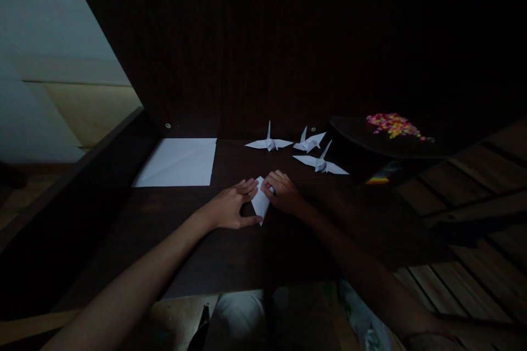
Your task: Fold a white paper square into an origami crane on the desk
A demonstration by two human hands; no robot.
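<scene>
kite-shaped folded paper (259, 205) is just below frame centre on a dark desk (230, 263); left hand (234, 205) is spread, fingers on its upper left, thumb by the bottom tip; right hand (283, 193) curls over its upper right, honestly too dim to tell if it's pinching; three origami cranes (308, 146) sit right of centre, white paper sheet (177, 164) left.

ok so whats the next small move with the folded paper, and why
Probably run the right hand down the right edge of the folded paper to firm the fold: the left hand rests along its left side, steadying it, and the right hand sits at its upper right.
</scene>
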